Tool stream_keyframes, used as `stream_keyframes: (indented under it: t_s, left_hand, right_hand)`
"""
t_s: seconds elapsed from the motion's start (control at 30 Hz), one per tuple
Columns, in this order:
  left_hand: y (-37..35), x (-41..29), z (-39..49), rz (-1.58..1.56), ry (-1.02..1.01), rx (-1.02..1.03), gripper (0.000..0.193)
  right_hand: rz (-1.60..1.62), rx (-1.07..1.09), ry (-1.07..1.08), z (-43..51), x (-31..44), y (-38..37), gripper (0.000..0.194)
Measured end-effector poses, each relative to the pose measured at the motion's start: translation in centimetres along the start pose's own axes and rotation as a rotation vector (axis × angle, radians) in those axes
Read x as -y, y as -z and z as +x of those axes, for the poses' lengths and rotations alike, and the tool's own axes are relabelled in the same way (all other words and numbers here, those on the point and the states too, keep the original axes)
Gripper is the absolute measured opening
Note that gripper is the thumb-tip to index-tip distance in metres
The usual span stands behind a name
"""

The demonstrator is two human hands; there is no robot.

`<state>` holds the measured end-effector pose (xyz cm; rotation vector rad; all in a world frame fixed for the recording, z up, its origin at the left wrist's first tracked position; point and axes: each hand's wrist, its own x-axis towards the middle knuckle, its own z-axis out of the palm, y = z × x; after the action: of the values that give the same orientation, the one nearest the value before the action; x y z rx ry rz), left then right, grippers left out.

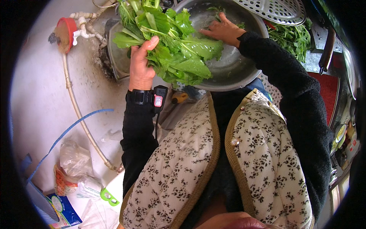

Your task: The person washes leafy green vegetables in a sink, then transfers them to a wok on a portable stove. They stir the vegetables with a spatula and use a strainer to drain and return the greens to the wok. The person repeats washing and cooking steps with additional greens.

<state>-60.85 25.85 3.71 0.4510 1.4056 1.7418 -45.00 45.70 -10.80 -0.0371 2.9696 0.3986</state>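
Note:
My left hand (143,61) grips a large bunch of wet leafy greens (177,43), its thumb pressed over the stems. The bunch overhangs the left rim of a round metal basin (234,67). Inside that basin is my right hand (221,30), its fingers spread low near the bottom. Small green scraps (216,13) lie by its fingertips; whether it touches them is hard to make out. Some water shows in the basin. Part of the basin's left side is hidden behind the leaves.
A perforated metal strainer (274,10) overlaps the basin's far right. More greens (291,41) lie beneath it. A dark handle (327,51) juts out at right. White pipes (85,28) and a red plastic bowl (67,34) are at the left wall, with plastic bags (75,160) below.

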Motion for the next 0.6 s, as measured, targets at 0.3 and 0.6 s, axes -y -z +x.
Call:
stream_keyframes:
  t_s: [0.3,0.6]
  left_hand:
    - [0.5,0.3,0.9,-0.008,0.070,0.045,0.032]
    - [5.5,1.5,0.8,0.464,-0.283,0.164,0.041]
  right_hand:
    - [0.566,0.081,-0.044,-5.7,2.2,1.1,0.024]
    - [0.764,0.121,-0.196,-6.4,3.5,3.7,0.040]
